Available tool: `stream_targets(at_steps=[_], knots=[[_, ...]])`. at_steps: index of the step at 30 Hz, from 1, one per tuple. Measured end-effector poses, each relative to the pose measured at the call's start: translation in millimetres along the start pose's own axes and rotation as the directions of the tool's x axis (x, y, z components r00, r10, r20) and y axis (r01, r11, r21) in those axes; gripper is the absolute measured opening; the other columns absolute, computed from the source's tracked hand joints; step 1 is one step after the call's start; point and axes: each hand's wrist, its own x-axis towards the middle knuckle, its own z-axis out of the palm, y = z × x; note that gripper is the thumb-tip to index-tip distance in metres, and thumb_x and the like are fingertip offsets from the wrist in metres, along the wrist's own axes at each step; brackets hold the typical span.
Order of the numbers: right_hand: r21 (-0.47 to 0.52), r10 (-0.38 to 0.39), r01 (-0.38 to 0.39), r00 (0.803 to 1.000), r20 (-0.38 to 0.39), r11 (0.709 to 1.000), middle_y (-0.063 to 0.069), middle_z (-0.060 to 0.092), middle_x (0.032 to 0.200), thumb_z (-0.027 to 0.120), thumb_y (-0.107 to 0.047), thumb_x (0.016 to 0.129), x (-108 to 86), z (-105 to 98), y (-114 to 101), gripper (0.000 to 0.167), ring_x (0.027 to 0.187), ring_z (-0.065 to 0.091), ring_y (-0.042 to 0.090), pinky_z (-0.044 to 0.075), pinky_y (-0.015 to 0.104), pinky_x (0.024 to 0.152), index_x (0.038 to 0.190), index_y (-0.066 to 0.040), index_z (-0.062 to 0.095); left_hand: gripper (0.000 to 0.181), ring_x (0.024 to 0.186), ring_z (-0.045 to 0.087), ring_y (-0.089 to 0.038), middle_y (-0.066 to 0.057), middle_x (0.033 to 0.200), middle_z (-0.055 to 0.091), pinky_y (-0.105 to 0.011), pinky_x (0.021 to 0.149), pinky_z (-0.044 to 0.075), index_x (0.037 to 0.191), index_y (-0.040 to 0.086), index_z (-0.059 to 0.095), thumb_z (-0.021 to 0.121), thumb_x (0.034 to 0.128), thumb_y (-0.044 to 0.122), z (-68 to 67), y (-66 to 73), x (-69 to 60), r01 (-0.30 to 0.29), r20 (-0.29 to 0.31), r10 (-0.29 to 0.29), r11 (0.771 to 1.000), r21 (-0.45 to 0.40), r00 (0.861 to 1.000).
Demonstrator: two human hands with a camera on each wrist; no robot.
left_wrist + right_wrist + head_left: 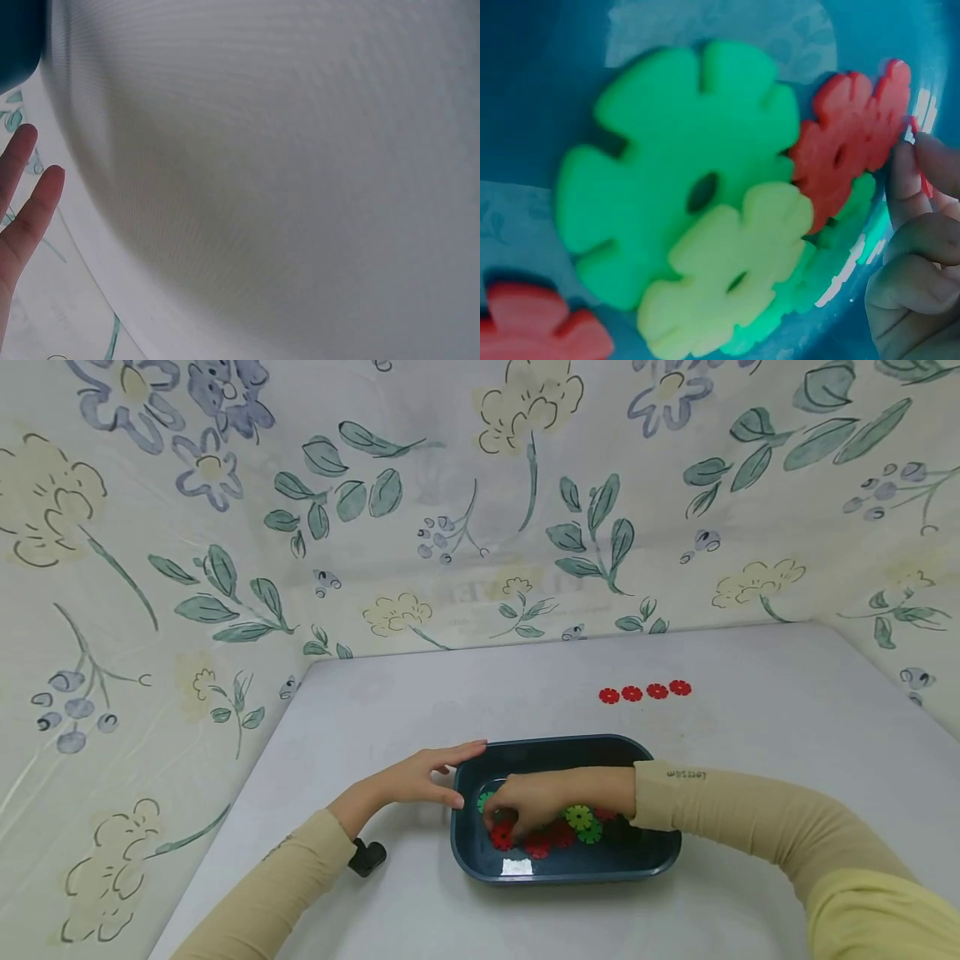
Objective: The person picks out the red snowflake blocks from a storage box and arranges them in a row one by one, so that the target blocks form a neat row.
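Observation:
A dark blue plastic basin (562, 877) holds loose flower-shaped plastic discs in red, green and yellow-green. My right hand (532, 802) reaches down into its left half, with thumb and fingertips pinching a red flower disc (928, 184); most of that disc is hidden behind the fingers. Close by in the right wrist view lie a green disc (652, 165), a yellow-green disc (739, 262) and another red disc (829, 150). At the basin's left end, my left hand (412, 779) rests against the rim with fingers extended, the thumb lower down the edge.
Several red flower discs (645, 692) lie in a row on the white table (405, 710) beyond the basin. A small black object (367, 857) sits beside the left wrist. Flower-printed sheeting (450, 568) stands behind the table and at its sides.

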Motion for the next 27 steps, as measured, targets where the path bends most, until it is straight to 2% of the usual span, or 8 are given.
stream_targets(at_steps=[8,15,22,27], knots=[[0.044,0.023,-0.019,0.995,-0.099,0.999,-0.006,0.062,0.081,0.067,-0.009,0.082,-11.0,-13,-8,0.027,0.065,0.052,0.002,0.048,0.014,0.061,0.109,-0.013,0.064,0.081,0.135,0.028,-0.024,-0.002,0.151,0.022,-0.045,0.094,0.040,0.146,0.014,0.025,0.065,0.0814,0.043,0.3,0.9,0.3,0.008,-0.001,-0.008,1.000,-0.011,1.000],[0.135,0.085,-0.064,0.984,-0.158,0.989,-0.006,0.061,0.081,0.068,-0.007,0.080,-30.3,-34,-22,0.033,0.067,0.052,0.004,0.048,0.017,0.060,0.113,-0.008,0.062,0.078,0.135,0.029,-0.023,-0.001,0.151,0.023,-0.045,0.094,0.040,0.146,0.017,0.025,0.067,0.0823,0.032,0.1,1.8,0.5,0.017,-0.003,-0.017,1.000,-0.015,1.000],[0.171,0.075,-0.036,0.971,-0.229,0.985,-0.004,0.058,0.073,0.065,-0.006,0.082,-48.9,-53,-16,0.034,0.062,0.050,0.006,0.047,0.019,0.057,0.115,-0.003,0.059,0.077,0.134,0.030,-0.024,-0.001,0.151,0.025,-0.047,0.095,0.039,0.146,0.018,0.026,0.068,0.0816,0.026,0.2,3.7,1.5,0.046,-0.005,-0.046,0.999,-0.019,0.999],[0.219,0.130,-0.068,0.950,-0.283,0.973,-0.003,0.060,0.075,0.066,-0.008,0.082,-61.7,-62,-9,0.033,0.064,0.052,0.008,0.048,0.020,0.059,0.114,-0.006,0.060,0.077,0.134,0.030,-0.024,-0.001,0.151,0.025,-0.048,0.095,0.039,0.145,0.018,0.026,0.068,0.0816,0.025,0.6,3.7,1.6,0.059,-0.007,-0.059,0.998,-0.016,0.998]])
